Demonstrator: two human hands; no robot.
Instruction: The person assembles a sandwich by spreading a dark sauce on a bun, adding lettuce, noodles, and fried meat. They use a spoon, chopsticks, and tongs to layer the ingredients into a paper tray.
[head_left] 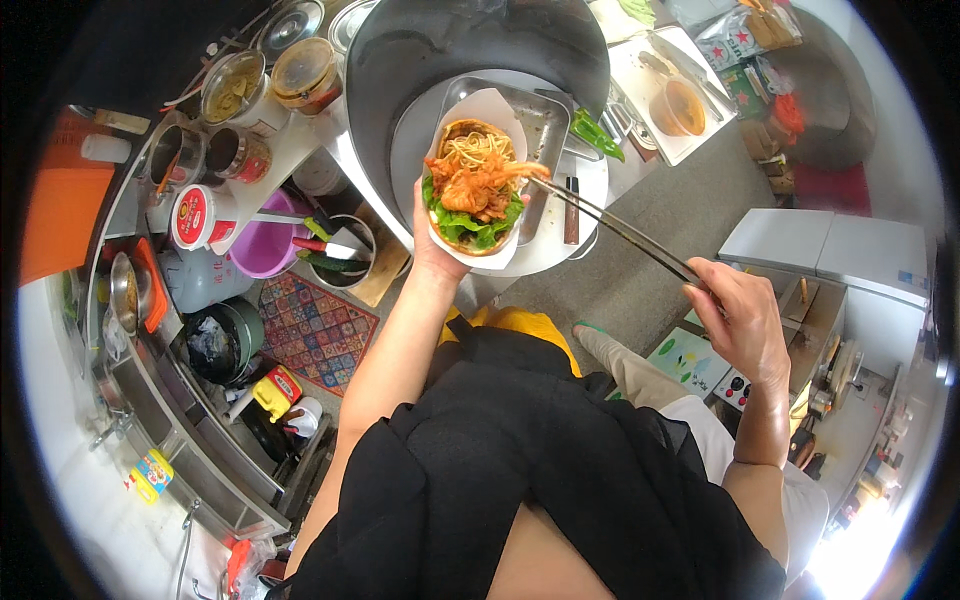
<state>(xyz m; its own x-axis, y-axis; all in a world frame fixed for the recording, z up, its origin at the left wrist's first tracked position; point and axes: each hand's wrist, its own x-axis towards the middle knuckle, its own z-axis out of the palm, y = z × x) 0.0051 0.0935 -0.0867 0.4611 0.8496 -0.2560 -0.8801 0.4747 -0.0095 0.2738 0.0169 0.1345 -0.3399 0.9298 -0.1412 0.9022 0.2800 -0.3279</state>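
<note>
My left hand (437, 250) is closed round a white paper sleeve (503, 108) from below. In the sleeve rests a round filled flatbread (480, 160) with noodle-like strands, orange-brown fried pieces and green lettuce (470, 228). From the right, my right hand (742, 315) grips a pair of long dark chopsticks (625, 228); their tips meet a fried piece at the bread's right edge. Beneath the bread lies a metal tray (549, 125) on a round pale worktop (592, 190) inside a tall curved metal wall (380, 80). Part of the tray is hidden by the bread.
Right of the tray are green peppers (597, 135) and a dark-handled utensil (572, 210). A white board (690, 135) holds a tub of orange sauce (678, 107). Food containers, a white-red tub (200, 217) and a purple basin (270, 235) stand left. Another person's leg (625, 365) shows close by.
</note>
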